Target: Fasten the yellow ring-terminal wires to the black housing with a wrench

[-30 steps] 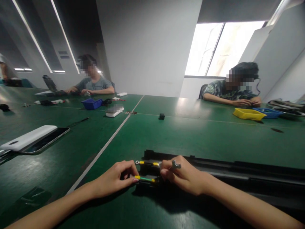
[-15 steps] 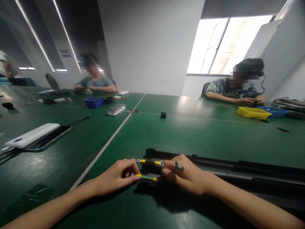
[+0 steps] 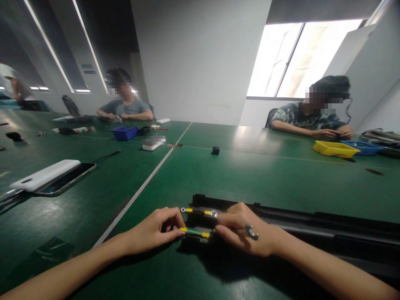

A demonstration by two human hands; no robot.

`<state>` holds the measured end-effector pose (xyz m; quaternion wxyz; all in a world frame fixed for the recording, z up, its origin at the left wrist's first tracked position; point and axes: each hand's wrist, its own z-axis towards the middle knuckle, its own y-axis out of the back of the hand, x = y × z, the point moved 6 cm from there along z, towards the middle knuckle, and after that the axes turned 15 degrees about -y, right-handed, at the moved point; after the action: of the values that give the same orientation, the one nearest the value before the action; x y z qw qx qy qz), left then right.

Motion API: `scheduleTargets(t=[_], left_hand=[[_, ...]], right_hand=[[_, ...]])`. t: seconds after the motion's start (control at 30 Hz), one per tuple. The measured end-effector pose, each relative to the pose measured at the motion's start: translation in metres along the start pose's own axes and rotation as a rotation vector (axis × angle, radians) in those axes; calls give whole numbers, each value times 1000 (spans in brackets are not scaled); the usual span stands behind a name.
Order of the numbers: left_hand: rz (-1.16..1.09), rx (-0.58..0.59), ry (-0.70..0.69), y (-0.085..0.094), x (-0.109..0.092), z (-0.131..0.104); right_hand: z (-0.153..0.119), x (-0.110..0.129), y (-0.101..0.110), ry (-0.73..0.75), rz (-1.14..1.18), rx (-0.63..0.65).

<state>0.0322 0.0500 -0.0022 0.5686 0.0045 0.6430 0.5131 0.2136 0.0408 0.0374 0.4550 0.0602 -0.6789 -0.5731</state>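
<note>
My left hand point(image 3: 156, 228) is closed in a pinch on the left end of a short green wire point(image 3: 194, 231) with yellow sleeves at both ends. Behind it lies a short black wire point(image 3: 198, 211) with yellow sleeves and ring terminals. Both wires are at the left end of a long black housing point(image 3: 290, 221). My right hand point(image 3: 246, 229) is closed around a small open-end wrench point(image 3: 251, 232). The wrench's jaw sticks out past the back of the fingers; its other end is hidden near the black wire's right ring terminal.
On the left lie a phone point(image 3: 67, 179) and a white power bank point(image 3: 46, 175) with cables. A small black block point(image 3: 215, 150) sits mid-table. Farther off are a blue bin point(image 3: 124, 133), a yellow bin point(image 3: 334, 149) and two seated people. The housing runs off to the right.
The wrench has turned in my right hand, its visible jaw swinging right and down toward the wrist. My left hand keeps its pinch at the green wire. The view has shifted slightly.
</note>
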Motion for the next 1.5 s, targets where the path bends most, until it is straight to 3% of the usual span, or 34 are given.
scheduleTargets(t=[0.23, 0.4, 0.5, 1.1, 1.5], left_hand=[[6, -6, -12, 0, 2, 0], [11, -3, -13, -1, 4, -1], [6, -7, -18, -1, 4, -1], [-1, -14, -32, 0, 0, 1], [2, -13, -24, 1, -1, 1]], right_hand=[[1, -5, 3, -18, 140, 9], [2, -12, 8, -209, 227, -33], [2, -12, 7, -250, 235, -17], [0, -6, 3, -82, 152, 26], [1, -8, 8, -144, 175, -54]])
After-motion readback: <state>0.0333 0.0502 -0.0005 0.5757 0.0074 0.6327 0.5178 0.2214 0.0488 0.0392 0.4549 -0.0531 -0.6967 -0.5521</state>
